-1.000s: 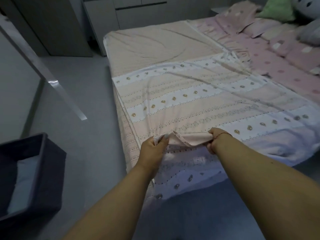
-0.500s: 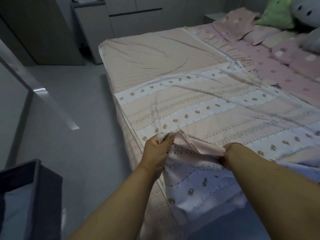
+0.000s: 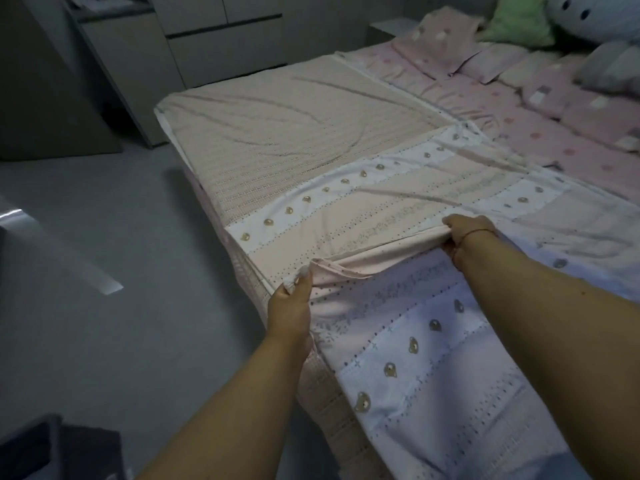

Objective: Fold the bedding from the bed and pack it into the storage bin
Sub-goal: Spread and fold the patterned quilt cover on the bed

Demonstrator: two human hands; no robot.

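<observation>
A pink-and-white striped sheet (image 3: 398,202) with small gold bear prints lies spread over the bed (image 3: 277,140), its near part folded over and hanging off the foot. My left hand (image 3: 292,306) pinches the folded edge at the bed's left side. Farther right and deeper on the bed, my right hand (image 3: 467,233) grips the same fold. Only a dark corner of the storage bin (image 3: 59,448) shows at the bottom left.
Pink pillows (image 3: 485,57), a green cushion (image 3: 519,22) and a pale plush toy (image 3: 595,15) sit at the bed's head. Grey cabinets (image 3: 221,36) stand beyond the bed. Grey floor (image 3: 104,254) runs along the left side.
Both hands carried the folded edge farther up the bed, the right hand more than the left. The view shifted right, so the bin slid almost out of frame.
</observation>
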